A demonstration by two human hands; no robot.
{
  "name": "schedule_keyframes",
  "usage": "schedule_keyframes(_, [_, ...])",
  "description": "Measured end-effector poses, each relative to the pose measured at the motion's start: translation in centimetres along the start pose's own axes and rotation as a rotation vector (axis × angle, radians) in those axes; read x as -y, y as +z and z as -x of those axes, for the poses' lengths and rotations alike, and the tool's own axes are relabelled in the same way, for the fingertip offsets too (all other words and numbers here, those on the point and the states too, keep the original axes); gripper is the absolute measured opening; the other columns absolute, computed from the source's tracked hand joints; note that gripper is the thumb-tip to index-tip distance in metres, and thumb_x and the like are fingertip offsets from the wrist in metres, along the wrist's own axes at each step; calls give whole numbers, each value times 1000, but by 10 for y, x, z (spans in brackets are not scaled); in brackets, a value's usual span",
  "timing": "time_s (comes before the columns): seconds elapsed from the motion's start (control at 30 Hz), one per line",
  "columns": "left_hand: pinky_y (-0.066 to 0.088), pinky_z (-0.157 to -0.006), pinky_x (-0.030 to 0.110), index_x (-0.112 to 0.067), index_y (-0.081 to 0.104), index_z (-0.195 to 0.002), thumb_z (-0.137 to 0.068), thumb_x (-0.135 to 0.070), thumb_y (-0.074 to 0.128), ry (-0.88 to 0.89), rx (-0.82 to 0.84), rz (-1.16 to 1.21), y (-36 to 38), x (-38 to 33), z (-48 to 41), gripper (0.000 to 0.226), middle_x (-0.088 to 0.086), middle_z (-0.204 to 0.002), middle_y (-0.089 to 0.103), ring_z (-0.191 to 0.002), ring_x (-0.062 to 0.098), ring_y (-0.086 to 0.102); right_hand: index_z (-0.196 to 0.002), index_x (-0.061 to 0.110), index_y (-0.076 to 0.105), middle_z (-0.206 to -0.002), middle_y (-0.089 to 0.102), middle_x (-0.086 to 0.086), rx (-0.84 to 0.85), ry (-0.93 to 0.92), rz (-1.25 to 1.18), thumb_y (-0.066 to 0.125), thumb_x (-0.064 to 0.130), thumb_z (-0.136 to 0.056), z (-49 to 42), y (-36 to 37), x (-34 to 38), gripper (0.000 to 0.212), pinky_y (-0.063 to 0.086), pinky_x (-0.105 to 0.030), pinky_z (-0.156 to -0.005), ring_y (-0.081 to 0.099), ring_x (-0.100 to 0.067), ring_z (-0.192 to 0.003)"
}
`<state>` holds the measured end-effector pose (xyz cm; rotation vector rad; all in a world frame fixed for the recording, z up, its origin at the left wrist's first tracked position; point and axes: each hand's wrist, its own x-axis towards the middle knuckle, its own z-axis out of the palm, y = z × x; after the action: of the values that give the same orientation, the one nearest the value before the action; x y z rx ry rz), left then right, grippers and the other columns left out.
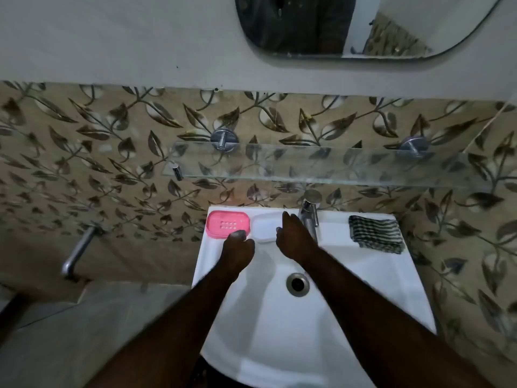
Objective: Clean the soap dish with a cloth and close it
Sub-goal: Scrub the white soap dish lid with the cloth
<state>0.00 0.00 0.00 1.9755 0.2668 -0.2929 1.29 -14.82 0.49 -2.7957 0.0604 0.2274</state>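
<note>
A pink soap dish (227,223) with drain holes lies on the sink's back left ledge. Its white lid (264,227) lies beside it, to the right. A folded dark striped cloth (376,233) rests on the back right ledge. My left hand (237,249) is just in front of the pink dish, fingers curled, fingertips touching its near edge. My right hand (293,239) reaches over the right end of the white lid, fingers extended; whether it touches the lid I cannot tell. Neither hand holds anything.
The white sink (349,289) has a drain (298,284) in the middle and a chrome tap (309,217) behind my right hand. A glass shelf (321,166) hangs above the sink, a mirror (335,26) higher up. A metal bar (79,250) sticks out at left.
</note>
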Motion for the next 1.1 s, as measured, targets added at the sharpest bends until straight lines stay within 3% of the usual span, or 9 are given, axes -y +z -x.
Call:
schedule_keyframes(0.1, [42, -58, 22, 4, 59, -85, -84, 4, 52, -35, 35, 90, 4, -1, -4, 8, 5, -74, 56, -72, 20, 53, -151, 1, 10, -149, 23, -31, 111, 131, -69, 43, 16, -98, -12, 0, 2, 64, 32, -36, -104, 36, -41, -133])
schedule_keyframes(0.2, [40, -55, 19, -5, 59, -83, -82, 10, 48, -51, 58, 168, 7, -2, -4, 19, -1, -70, 53, -66, 14, 51, -153, 7, 6, -147, 28, -29, 167, 169, -128, 44, 14, -96, -25, -2, 3, 69, 41, -39, -98, 41, -42, -130])
schedule_keyframes(0.33, [38, -57, 25, -10, 53, -70, -84, 15, 43, -93, 73, 288, 7, -4, -8, 30, 3, -68, 51, -65, 17, 49, -150, 7, 16, -136, 46, -25, 153, 203, -206, 46, 11, -90, -37, -7, 2, 68, 53, -45, -86, 57, -40, -115])
schedule_keyframes(0.43, [38, -62, 29, -12, 53, -72, -84, 10, 49, -180, 71, 437, 7, -8, -5, 25, 7, -69, 51, -67, 21, 50, -149, 5, 20, -138, 45, -21, 102, 201, -223, 48, 12, -92, -33, -9, -1, 63, 49, -38, -91, 53, -37, -119])
schedule_keyframes(0.53, [34, -60, 30, -10, 50, -68, -66, -4, 54, -262, 82, 588, 6, -8, 4, 7, 8, -64, 46, -62, 21, 46, -148, 3, 23, -138, 42, -23, 82, 161, -190, 47, 12, -96, -26, -3, -6, 58, 39, -32, -95, 46, -35, -125])
schedule_keyframes(0.63, [37, -61, 30, -7, 52, -69, -83, 14, 48, -323, 57, 621, 6, 0, 9, 25, 9, -65, 48, -62, 23, 47, -144, 3, 29, -139, 39, -21, 79, 121, -200, 44, 12, -98, -17, 2, -8, 50, 34, -32, -100, 42, -33, -128])
schedule_keyframes(0.8, [51, -67, 26, 1, 59, -98, -89, 13, 43, -413, 5, 665, 3, 8, 12, 22, 14, -76, 58, -77, 28, 57, -147, 7, 30, -147, 41, -12, -30, -66, -136, 45, 13, -98, -4, 0, -10, 52, 26, -37, -110, 35, -30, -134])
schedule_keyframes(0.97, [52, -83, 34, 3, 59, -70, -81, 17, 38, -370, 54, 764, -10, 4, 30, 27, 13, -70, 66, -80, 30, 58, -134, 7, 48, -136, 52, -13, -175, -116, -485, 51, 4, -93, 14, -1, -10, 42, 34, -34, -106, 46, -30, -126])
schedule_keyframes(1.1, [55, -82, 35, 2, 58, -91, -92, 0, 43, -390, 1, 781, -16, 13, 29, 16, 19, -94, 61, -86, 33, 62, -134, 7, 49, -137, 50, -9, -210, -116, -651, 46, -4, -93, 23, 2, -4, 42, 36, -31, -106, 48, -23, -124])
